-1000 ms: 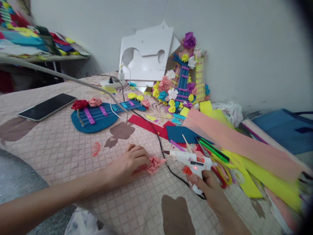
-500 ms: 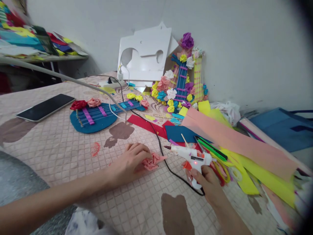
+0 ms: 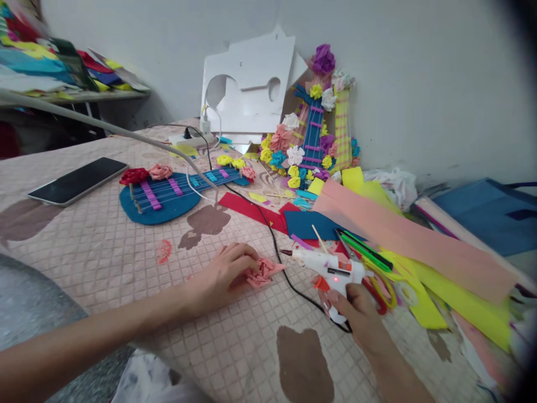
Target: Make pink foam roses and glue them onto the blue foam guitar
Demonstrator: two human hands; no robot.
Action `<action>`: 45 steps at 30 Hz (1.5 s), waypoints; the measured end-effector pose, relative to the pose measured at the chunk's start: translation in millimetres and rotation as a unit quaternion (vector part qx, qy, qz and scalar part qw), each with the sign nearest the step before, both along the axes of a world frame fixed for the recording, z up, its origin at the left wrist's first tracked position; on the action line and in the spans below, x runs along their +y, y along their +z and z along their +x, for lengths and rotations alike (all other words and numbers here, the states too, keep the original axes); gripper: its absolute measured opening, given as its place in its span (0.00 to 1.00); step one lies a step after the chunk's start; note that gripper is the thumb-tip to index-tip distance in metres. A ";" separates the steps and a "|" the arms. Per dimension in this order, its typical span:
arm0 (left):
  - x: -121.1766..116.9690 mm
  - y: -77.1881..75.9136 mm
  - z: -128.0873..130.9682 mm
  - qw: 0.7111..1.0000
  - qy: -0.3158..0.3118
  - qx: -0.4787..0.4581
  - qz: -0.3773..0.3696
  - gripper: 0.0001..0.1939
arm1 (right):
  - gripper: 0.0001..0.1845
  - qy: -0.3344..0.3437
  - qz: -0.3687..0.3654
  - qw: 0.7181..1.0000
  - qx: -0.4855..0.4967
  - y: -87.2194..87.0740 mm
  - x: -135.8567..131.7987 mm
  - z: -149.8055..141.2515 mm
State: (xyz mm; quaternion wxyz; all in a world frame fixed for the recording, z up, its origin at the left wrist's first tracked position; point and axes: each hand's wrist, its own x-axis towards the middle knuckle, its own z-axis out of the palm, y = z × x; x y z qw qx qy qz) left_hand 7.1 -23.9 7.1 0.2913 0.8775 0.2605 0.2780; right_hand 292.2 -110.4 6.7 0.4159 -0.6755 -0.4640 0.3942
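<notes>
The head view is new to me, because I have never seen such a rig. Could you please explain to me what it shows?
There is no machine here: each grip is a person's bare hand. All the pictures come from one camera worn on that person's head, looking forward and down. The left grip touches a crumpled pink piece; whether it also pinches it is hidden. The right grip holds a white glue gun. On the checked tablecloth lie a blue guitar-shaped craft and a phone; a long pink sheet lies in the picture's right part.
</notes>
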 end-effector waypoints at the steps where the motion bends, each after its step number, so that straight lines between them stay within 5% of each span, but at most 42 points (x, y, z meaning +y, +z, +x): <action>1: 0.3 -0.3 0.2 1.000 -0.001 -0.008 -0.005 0.06 | 0.24 0.006 0.002 1.000 -0.004 0.0 0.0 0.0; 13: 5.0 -8.5 2.0 0.995 -0.017 -0.077 -0.054 0.06 | 0.19 0.098 0.071 0.988 -0.093 7.3 -2.5 -4.5; 20: 4.3 -8.7 3.3 0.993 -0.016 -0.101 -0.057 0.07 | 0.14 0.216 0.049 0.963 -0.156 16.9 -7.1 -17.0; 32: 5.2 4.5 -0.8 0.996 0.066 -0.045 0.033 0.07 | 0.15 0.193 0.052 0.963 -0.179 7.5 -12.9 -19.7; 45: 14.8 19.9 -13.1 0.992 0.101 -0.045 0.067 0.07 | 0.15 0.125 0.102 0.976 -0.146 30.0 2.5 -23.7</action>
